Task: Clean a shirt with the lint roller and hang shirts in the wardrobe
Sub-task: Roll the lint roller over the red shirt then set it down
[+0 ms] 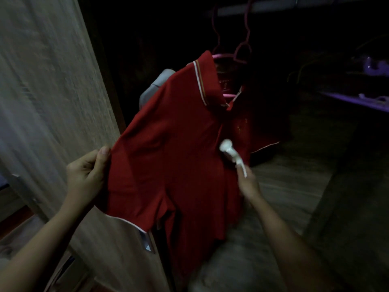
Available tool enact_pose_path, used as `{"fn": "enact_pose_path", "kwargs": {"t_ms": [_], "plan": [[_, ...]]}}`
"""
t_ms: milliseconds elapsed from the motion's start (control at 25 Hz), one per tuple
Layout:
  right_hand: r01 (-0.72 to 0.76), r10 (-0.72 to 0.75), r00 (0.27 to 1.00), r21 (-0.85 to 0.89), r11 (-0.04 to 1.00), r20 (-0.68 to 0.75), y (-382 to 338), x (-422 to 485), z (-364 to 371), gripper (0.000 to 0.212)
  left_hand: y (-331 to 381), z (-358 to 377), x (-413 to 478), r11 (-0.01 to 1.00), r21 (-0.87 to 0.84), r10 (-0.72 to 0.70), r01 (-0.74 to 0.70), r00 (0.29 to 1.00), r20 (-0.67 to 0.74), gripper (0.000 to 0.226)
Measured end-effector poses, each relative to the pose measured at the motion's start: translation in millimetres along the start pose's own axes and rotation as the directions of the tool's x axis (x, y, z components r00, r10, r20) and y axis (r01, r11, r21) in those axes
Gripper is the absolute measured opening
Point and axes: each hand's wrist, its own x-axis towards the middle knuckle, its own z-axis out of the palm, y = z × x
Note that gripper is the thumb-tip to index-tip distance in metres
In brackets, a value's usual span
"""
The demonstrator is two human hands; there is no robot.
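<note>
A red polo shirt (174, 157) with a white-trimmed collar hangs on a pink hanger (228, 94) from the wardrobe rail (273, 6). My left hand (88, 173) pinches the shirt's left sleeve and pulls it out flat. My right hand (248, 182) holds the handle of a white lint roller (230, 152), whose head rests on the shirt's chest near the placket. A second pink hanger (245, 43) hangs on the rail just behind.
The light wooden wardrobe door (52, 91) stands open at the left. A grey garment (153, 87) shows behind the shirt's shoulder. A purple shelf (355, 102) with hangers is at the right, inside the dark wardrobe. The wardrobe floor (284, 186) lies below.
</note>
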Motion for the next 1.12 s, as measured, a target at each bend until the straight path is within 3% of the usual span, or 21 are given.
{"fn": "enact_pose_path", "kwargs": {"t_ms": [200, 320, 440, 560, 640, 720, 840, 920, 1040, 1120], "plan": [[0.017, -0.012, 0.995, 0.056, 0.998, -0.096, -27, 47, -24, 0.034, 2, 1, -2, 1.000, -0.010, -0.011, 0.011, 1.000, 0.007, 0.057], [0.044, -0.038, 0.997, -0.085, 0.995, 0.068, 31, 12, -5, 0.036, 1, 3, -3, 1.000, -0.009, -0.004, 0.003, 1.000, -0.012, 0.055], [-0.118, 0.161, 0.950, -0.169, 0.979, 0.267, 112, -67, 18, 0.040, 0, 3, -3, 1.000, -0.007, 0.007, -0.007, 1.000, -0.011, 0.056], [-0.162, 0.240, 0.913, -0.246, 0.956, 0.330, 124, -102, 17, 0.036, -3, 2, -2, 0.999, 0.012, 0.031, -0.030, 0.999, -0.010, 0.055], [-0.068, 0.133, 0.938, -0.206, 0.976, 0.321, 105, -65, 10, 0.043, -4, 3, -1, 1.000, 0.008, 0.030, -0.029, 0.999, -0.012, 0.056], [0.023, 0.039, 0.960, -0.219, 0.975, 0.276, 73, -7, -2, 0.032, -4, 3, -1, 1.000, 0.007, 0.028, -0.028, 0.999, -0.016, 0.058], [0.135, -0.114, 0.988, -0.216, 0.967, 0.106, 15, 63, -24, 0.032, -3, 3, -2, 0.999, 0.014, 0.037, -0.037, 0.999, -0.018, 0.055], [0.138, -0.134, 0.990, -0.218, 0.966, 0.032, -17, 80, -34, 0.036, -4, 3, -2, 0.999, 0.026, 0.042, -0.041, 0.999, -0.022, 0.053], [0.166, -0.161, 0.986, -0.134, 0.977, 0.048, -14, 65, -25, 0.032, -5, 4, -1, 0.999, 0.031, 0.037, -0.036, 0.999, -0.026, 0.051], [0.152, -0.137, 0.981, -0.106, 0.983, 0.135, 26, 27, -4, 0.028, -6, 3, -2, 0.999, 0.037, 0.030, -0.029, 0.999, -0.022, 0.052]]}}
